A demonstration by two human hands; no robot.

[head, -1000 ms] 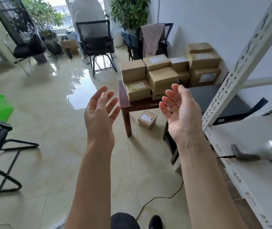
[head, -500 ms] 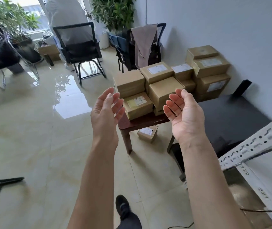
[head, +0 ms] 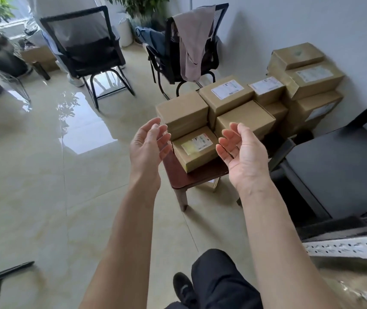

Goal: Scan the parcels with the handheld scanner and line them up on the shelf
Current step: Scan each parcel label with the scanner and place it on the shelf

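Note:
Several brown cardboard parcels are stacked on a low dark-red table (head: pixel 191 178). The nearest one is a small labelled parcel (head: pixel 197 148) at the table's front. My left hand (head: pixel 149 146) hovers just left of it, fingers apart and empty. My right hand (head: pixel 240 150) hovers just right of it, palm turned inward, also empty. Neither hand touches the parcel. More parcels (head: pixel 305 81) are piled against the wall behind. The white perforated shelf rail (head: pixel 345 247) shows at the lower right. The scanner is out of view.
A black bench (head: pixel 338 166) stands right of the table. Two black chairs stand behind, one with grey cloth draped on it (head: pixel 191 41), the other (head: pixel 88 47) with a person seated on it. My dark trouser leg and shoe (head: pixel 211 284) are below. Glossy tiled floor spreads left.
I have stepped toward the table and the view has swung away from the shelf. Both open hands have come closer to the front labelled parcel, on either side of it.

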